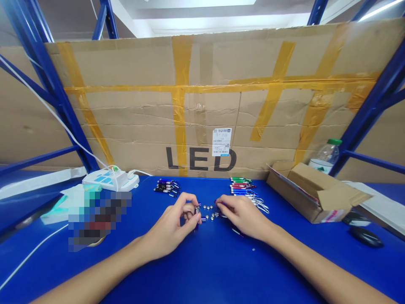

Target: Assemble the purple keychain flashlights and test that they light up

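Observation:
My left hand (171,228) is closed, thumb and fingers round a small shiny purple-and-silver keychain flashlight part (198,209). My right hand (243,214) is pinched, its fingertips on a tiny dark purple piece that looks like a flashlight cap (216,202). Between the hands, several silver button cells (212,218) lie loose on the blue table (202,270). A short purple tube (203,218) rests by my left fingertips. Under my right hand a slim dark flashlight body (237,232) partly shows; the hand hides the rest.
Behind my left hand lie several blue and black keychain flashlights (166,185); green, red and blue ones (241,186) lie behind my right. An opened cardboard box (303,190), a computer mouse (366,236) and a bottle (327,156) are right. A power strip (110,179) sits left, before a cardboard wall (142,126).

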